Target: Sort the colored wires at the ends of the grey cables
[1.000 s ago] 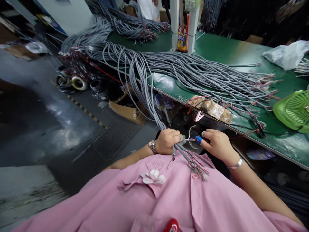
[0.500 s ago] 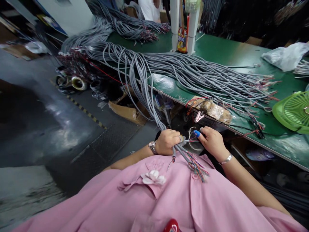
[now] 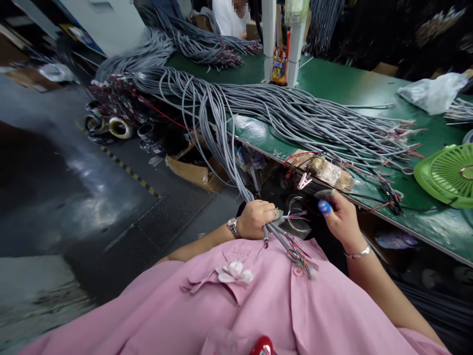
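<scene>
Grey multicore cables [image 3: 232, 170] are draping off the table [image 3: 332, 74] toward us, and our left hand [image 3: 256, 218] is gripping them just behind their stripped ends. Were that grip slackening, their trailing weight could be pulling them away. Coloured wires [image 3: 300, 256] are splaying loosely in front of our pink shirt [image 3: 185, 305], so we are risking crossed strands or a snag on its button [image 3: 297, 271]. Our right hand [image 3: 342, 217] is hovering apart from those ends, thumb and finger curling toward each other; we are unable to tell whether anything is being pinched. Beyond it, a pink clip [image 3: 304, 181] is sitting beside a tape-wrapped block [image 3: 327, 172], where a brushing wrist could be knocking it.
</scene>
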`<move>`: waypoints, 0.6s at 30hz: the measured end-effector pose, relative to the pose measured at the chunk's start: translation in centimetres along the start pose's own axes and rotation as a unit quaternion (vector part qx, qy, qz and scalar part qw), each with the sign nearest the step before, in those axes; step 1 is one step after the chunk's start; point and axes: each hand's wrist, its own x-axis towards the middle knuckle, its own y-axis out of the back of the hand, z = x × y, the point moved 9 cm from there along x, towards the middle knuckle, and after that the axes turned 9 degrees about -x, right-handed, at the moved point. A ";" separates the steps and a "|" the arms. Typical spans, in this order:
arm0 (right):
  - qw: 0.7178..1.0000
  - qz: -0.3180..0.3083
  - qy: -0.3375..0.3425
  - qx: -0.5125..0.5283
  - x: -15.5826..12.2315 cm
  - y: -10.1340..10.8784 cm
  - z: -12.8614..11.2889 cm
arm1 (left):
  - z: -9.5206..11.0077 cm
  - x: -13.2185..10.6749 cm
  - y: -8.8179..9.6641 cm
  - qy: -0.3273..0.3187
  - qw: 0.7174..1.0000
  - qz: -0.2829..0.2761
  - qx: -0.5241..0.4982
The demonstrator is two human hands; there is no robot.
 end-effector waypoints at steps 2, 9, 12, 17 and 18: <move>0.993 -0.076 0.027 0.091 -0.8 -1.2 -2.0 | 0.0 0.1 -0.1 0.002 1.000 -0.002 -0.002; 0.972 -0.153 -0.018 0.176 -0.8 -4.8 -4.0 | -0.2 0.0 -0.3 0.005 1.000 -0.009 0.003; 0.940 -0.158 -0.070 0.292 -0.6 -6.3 -3.2 | -0.1 0.0 -0.1 0.005 1.000 -0.008 0.004; 0.893 -0.126 -0.147 0.407 -0.4 -7.2 -1.8 | -0.6 -0.2 -0.1 0.029 1.000 -0.004 -0.001; 0.889 -0.117 -0.148 0.417 -0.3 -7.0 -1.7 | -0.7 -0.3 -0.1 0.035 0.999 0.001 0.001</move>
